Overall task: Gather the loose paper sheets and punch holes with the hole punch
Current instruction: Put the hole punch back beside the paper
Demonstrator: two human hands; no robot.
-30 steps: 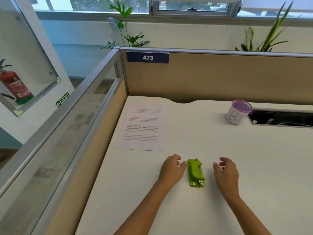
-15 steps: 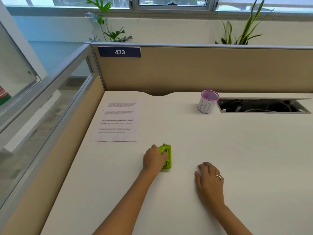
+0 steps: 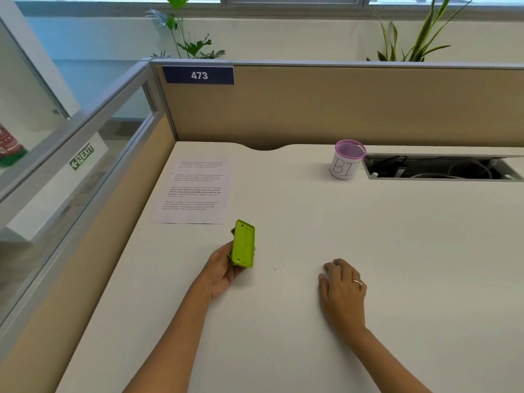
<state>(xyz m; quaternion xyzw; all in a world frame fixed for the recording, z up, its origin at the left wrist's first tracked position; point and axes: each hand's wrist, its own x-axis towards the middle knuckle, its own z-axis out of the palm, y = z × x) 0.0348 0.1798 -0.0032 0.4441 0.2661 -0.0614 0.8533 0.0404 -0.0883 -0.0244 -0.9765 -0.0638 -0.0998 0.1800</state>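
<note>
My left hand (image 3: pixel 221 269) grips a lime-green hole punch (image 3: pixel 243 244), tipped up so its flat underside faces me, just above the white desk (image 3: pixel 397 251). A printed paper sheet (image 3: pixel 195 190) lies flat at the desk's far left, just beyond the punch. My right hand (image 3: pixel 343 287) rests palm down on the desk to the right, fingers loosely spread, holding nothing; it wears a ring.
A pink mesh cup (image 3: pixel 346 160) marked "BI" stands at the back beside an open cable tray (image 3: pixel 442 167). Tan partition panels (image 3: pixel 340 109) wall the desk at the back and left, with a glass strip along the left one.
My left hand has closed on the hole punch, lifted it off the desk and turned its underside up. My right hand has settled flat on the desk.
</note>
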